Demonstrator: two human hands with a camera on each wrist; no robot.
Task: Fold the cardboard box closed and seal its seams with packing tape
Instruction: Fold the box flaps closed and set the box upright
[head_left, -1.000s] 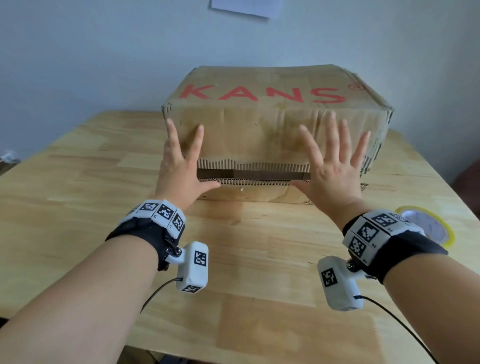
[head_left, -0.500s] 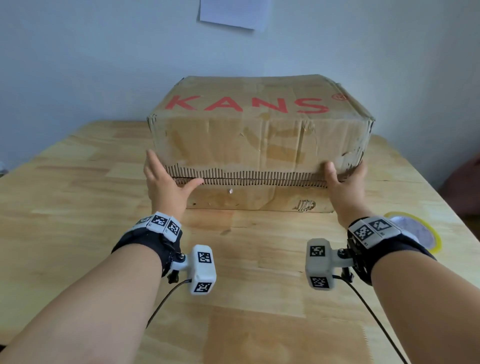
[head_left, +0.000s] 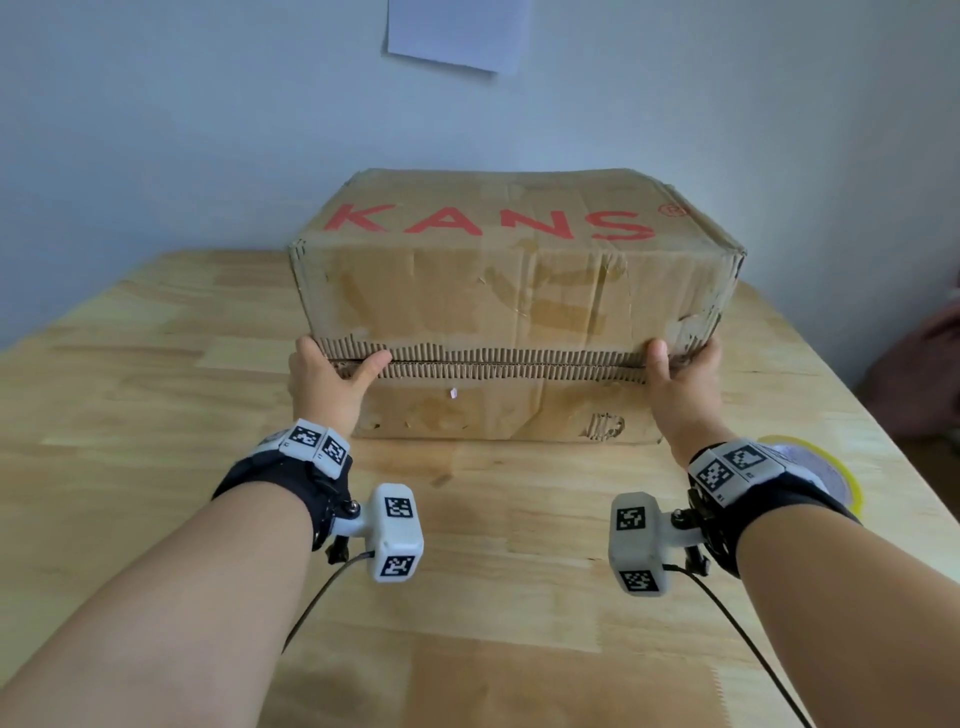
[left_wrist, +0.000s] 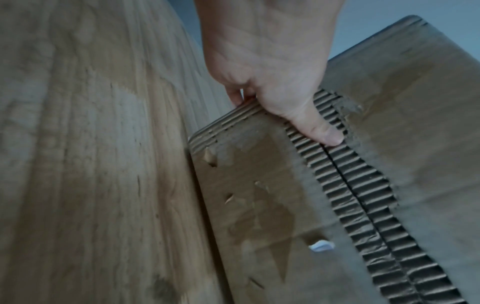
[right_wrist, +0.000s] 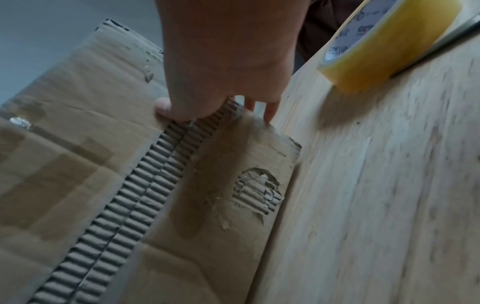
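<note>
Head view shows the cardboard box (head_left: 514, 306) lying on its side toward the far edge of the desk (head_left: 156, 415), flaps facing the person and pushed together so the seam (head_left: 509, 362) runs sideways across the near face. Left hand (head_left: 324, 387) grips the left end of that face, thumb laid right on the seam and fingers wrapped round the corner out of sight; right hand (head_left: 683, 382) does the same on the right end, thumb up against the flap edge, fingers curled round the side. Neither hand has any tape in it. The packing tape roll (right_wrist: 389, 43) sits flat near the right edge of the desk, just behind the right wrist. Honestly the risk here, as I see it: the flap edges are torn down to bare corrugation, so tape probably won't stick well along there. Also, the second one hand lets go to reach for the roll, the flaps could spring back open, since nothing else holds them. Box could slide on the smooth wood too if pushed unevenly.
</note>
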